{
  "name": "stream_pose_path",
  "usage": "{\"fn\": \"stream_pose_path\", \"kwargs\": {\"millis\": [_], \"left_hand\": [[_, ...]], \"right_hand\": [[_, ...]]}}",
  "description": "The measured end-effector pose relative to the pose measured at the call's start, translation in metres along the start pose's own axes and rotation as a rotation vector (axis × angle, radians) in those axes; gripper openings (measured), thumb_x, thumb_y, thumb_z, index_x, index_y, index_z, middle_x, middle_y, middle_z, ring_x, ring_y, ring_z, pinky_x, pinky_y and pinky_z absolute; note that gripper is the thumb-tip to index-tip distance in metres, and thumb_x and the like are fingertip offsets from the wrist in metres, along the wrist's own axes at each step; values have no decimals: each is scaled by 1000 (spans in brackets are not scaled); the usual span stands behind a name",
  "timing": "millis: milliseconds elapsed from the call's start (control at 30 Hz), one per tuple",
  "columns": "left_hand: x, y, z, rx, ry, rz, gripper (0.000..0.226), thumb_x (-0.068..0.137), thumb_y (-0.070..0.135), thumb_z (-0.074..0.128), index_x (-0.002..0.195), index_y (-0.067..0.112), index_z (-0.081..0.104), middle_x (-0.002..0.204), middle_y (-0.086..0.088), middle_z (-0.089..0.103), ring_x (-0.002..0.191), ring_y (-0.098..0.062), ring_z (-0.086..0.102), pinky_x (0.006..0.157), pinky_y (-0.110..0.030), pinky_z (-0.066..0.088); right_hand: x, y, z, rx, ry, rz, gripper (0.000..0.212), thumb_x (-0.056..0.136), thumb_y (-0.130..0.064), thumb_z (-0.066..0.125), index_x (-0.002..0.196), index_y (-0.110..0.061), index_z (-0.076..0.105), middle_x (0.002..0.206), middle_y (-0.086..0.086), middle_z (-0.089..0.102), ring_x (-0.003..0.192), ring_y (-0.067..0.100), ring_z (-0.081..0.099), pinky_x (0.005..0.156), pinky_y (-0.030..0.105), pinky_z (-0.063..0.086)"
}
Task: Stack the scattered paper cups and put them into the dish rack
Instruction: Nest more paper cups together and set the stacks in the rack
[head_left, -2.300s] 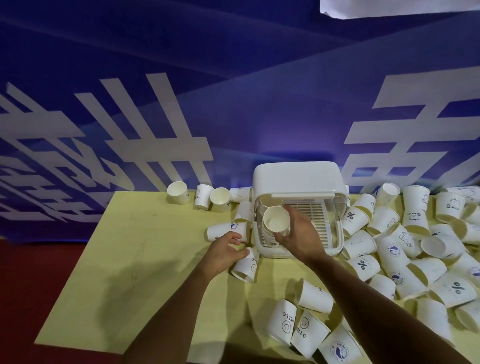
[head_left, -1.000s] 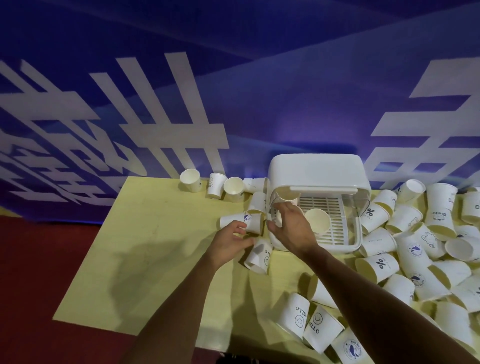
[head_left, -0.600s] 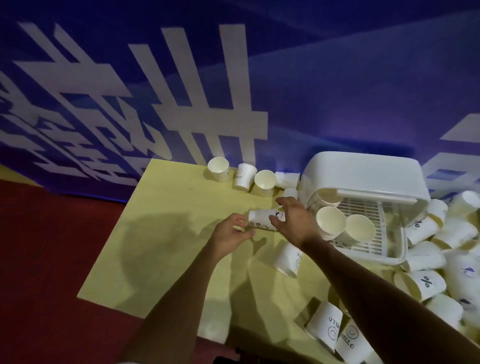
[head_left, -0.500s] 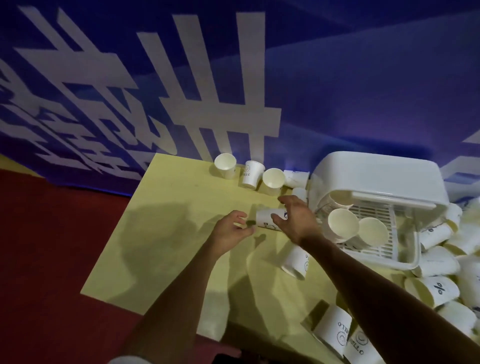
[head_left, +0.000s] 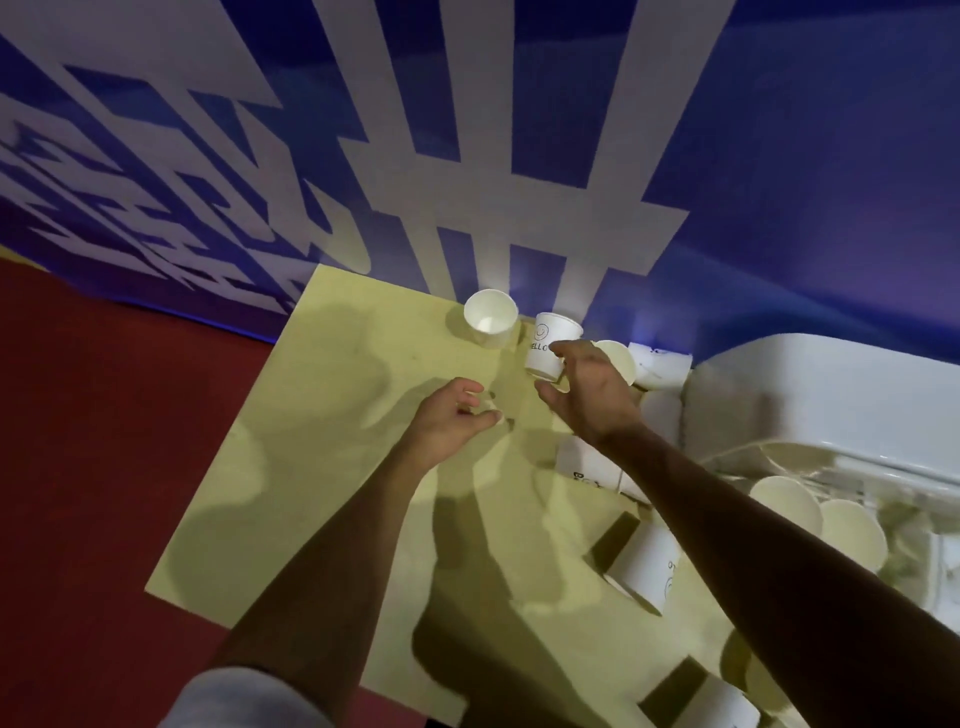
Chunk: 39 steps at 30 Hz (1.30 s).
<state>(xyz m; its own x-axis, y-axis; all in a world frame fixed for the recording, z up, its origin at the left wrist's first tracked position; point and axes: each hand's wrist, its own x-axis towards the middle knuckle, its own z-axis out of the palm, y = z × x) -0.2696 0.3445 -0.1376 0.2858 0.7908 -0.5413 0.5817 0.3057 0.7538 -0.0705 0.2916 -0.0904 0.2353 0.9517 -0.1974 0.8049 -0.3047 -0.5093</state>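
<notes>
Right hand (head_left: 589, 397) fingers spread at HELLO cup (head_left: 549, 345), left hand (head_left: 451, 420) empty, half-curled.

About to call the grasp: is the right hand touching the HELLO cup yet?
Cannot tell. In the head view the right hand fingers overlap the HELLO cup's lower edge; no plain contact or gap.

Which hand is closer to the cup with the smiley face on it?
The right hand. Its fingertips reach right up to the smiley cup, at the cup's lower right side. The left hand is open, further back toward the person and to the cup's left, not touching it.
</notes>
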Motion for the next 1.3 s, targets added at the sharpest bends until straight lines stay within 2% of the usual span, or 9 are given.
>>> {"fn": "stream_pose_path", "kwargs": {"millis": [133,267,333,500,700,867,967,1067,1300], "left_hand": [[34,7,-6,-8,32,-5,55,79,27,83,124,19,53,103,3,63,99,-14,62,79,-14,43],[68,9,-6,-49,89,-20,76,77,24,85,138,15,41,121,-4,56,95,-16,59,87,-24,46],[83,10,-6,-61,116,2,83,74,29,86,142,18,38,129,-4,53,96,-15,60,92,-31,51],[105,21,3,-89,152,89,98,60,41,90,143,25,40,138,1,49,121,-20,53,101,-40,51],[110,30,11,-95,180,146,82,71,33,87,140,25,44,136,-1,51,124,-22,50,104,-41,49],[97,20,5,-102,149,137,77,75,35,85,139,27,44,136,3,53,122,-19,51,103,-37,50],[87,12,-5,-142,144,121,77,72,40,86,137,30,47,133,7,55,120,-17,53,103,-37,50],[79,3,-19,-164,150,106,76,69,44,85,134,33,49,129,10,58,118,-16,57,101,-37,51],[61,-18,-39,-221,178,71,66,71,39,84,129,34,53,120,16,63,110,-8,62,98,-34,52]], "right_hand": [[30,-13,14,85,-6,67,55,90,-36,68,136,-10,51,133,11,57,118,29,56,100,39,44],[46,-22,26,129,106,252,46,92,-34,65,129,-11,51,126,9,60,112,28,58,97,40,47],[51,-23,28,38,91,210,44,94,-35,61,130,-12,50,128,8,57,113,27,57,97,42,48],[68,-17,23,-190,58,84,45,94,-31,60,132,-10,48,130,12,52,114,30,55,95,40,49],[69,-8,23,-502,69,54,58,90,-44,63,131,-6,49,127,16,52,112,35,53,94,43,42],[69,-8,24,-655,38,66,56,95,-49,49,130,-5,49,122,18,53,109,35,55,98,45,38],[71,-12,28,-607,-48,-30,51,100,-45,42,139,-11,42,134,18,48,118,37,54,105,44,36],[74,-18,32,-533,-60,-69,48,101,-38,48,140,-11,38,138,18,43,120,37,52,106,45,37],[74,-27,53,-269,-14,18,48,96,-34,60,137,-13,43,139,14,38,124,33,43,99,49,50]]}}
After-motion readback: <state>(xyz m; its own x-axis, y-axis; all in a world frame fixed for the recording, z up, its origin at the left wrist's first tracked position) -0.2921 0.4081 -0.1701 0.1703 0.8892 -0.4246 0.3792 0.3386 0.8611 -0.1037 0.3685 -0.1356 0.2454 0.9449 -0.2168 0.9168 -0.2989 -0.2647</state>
